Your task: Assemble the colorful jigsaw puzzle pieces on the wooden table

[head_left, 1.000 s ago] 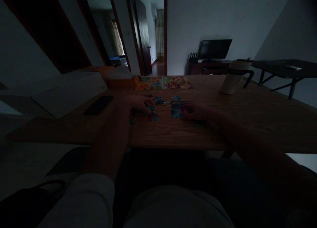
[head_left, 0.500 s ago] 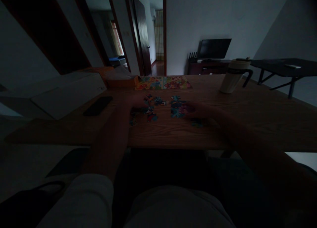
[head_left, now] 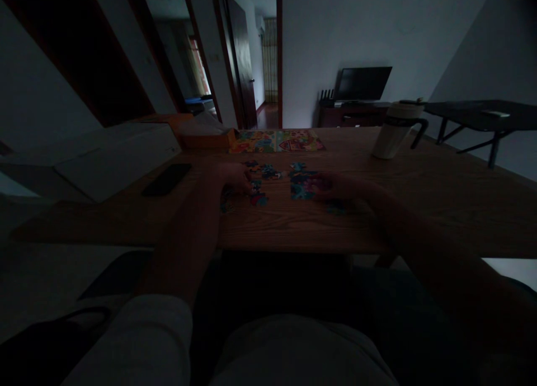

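On the wooden table, in dim light, lie several jigsaw puzzle pieces. My left hand is over the left group, its fingers bent down and closed on a puzzle piece. Just in front of those fingertips lies a red and blue piece. My right hand grips the right side of a joined puzzle section, covering part of it. A loose piece sits behind that section, and another piece shows below my right hand. Dark pieces lie beyond my left fingers.
Behind the pieces lies a colourful printed sheet. An orange tissue box, a white box and a black phone are on the left. A lidded mug stands at the right. A television is by the far wall.
My left hand has shifted slightly right, its fingertips coming over the pieces beside the red and blue one. My right hand stays at the joined section, almost unmoved.
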Action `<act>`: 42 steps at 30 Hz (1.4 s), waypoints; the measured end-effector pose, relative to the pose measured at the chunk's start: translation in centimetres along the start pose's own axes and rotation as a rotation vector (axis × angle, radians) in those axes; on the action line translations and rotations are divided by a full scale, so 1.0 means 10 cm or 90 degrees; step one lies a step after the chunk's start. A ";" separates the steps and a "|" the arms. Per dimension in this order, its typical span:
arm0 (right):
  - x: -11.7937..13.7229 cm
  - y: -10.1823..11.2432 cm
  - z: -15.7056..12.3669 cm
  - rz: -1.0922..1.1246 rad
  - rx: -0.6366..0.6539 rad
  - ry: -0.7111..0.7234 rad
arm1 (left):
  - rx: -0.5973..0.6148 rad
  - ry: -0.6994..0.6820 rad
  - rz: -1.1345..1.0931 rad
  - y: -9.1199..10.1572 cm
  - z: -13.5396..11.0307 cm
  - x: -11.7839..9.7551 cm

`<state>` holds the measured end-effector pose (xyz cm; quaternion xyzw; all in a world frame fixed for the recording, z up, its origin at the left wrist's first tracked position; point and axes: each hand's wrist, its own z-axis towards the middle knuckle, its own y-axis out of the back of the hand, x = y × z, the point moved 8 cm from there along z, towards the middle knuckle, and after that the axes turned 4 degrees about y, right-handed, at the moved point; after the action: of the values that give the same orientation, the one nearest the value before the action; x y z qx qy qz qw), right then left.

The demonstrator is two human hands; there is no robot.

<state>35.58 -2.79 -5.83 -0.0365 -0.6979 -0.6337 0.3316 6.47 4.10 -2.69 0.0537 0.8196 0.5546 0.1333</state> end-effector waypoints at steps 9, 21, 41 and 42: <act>-0.01 0.17 -0.04 0.024 -0.050 -0.012 | -0.023 0.005 0.033 0.03 -0.06 -0.05; -0.13 0.21 -0.03 0.007 -0.079 -0.044 | -0.112 -0.064 0.004 0.08 -0.06 -0.19; -0.11 0.17 -0.03 0.014 -0.059 -0.014 | -0.203 -0.250 -0.416 0.01 -0.12 -0.88; -0.14 0.15 -0.02 0.026 -0.051 -0.016 | -0.191 -0.268 -0.394 -0.06 -0.12 -0.98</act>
<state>37.45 -2.16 -5.19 -0.0717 -0.6750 -0.6540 0.3338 15.51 0.48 -1.22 -0.1032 0.6617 0.5788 0.4652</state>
